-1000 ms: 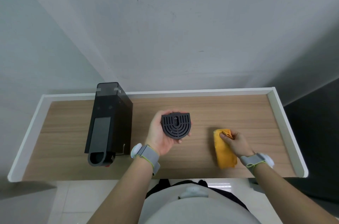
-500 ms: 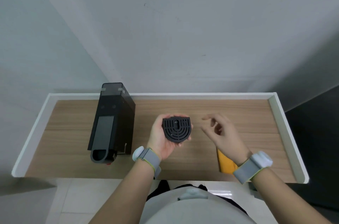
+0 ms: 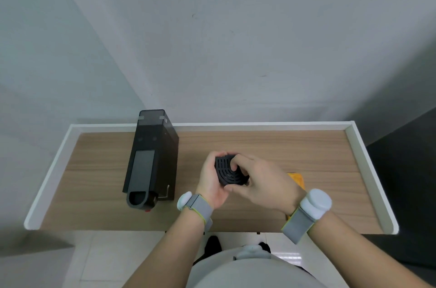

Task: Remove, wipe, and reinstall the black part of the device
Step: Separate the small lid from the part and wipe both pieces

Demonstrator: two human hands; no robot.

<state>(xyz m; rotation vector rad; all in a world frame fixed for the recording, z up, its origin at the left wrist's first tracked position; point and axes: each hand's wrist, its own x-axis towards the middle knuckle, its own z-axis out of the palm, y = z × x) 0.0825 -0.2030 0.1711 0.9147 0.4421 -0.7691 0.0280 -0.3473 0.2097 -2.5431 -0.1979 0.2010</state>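
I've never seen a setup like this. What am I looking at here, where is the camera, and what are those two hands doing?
No robot here: a person wears a camera on the head, looking down at their own hands. A wooden table with a white raised rim holds a tall black box-shaped device. The left hand cups a black half-round slotted grate, the removed part, while the right hand grips it too. An orange cloth lies on the table, mostly hidden behind the right hand. Grey bands with white pucks sit on both wrists.

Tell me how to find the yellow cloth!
Look at the wooden table with the white rim. Go right of the tall black machine, just past the two hands. The cloth peeks out behind the right hand, the only bright yellow-orange thing there.
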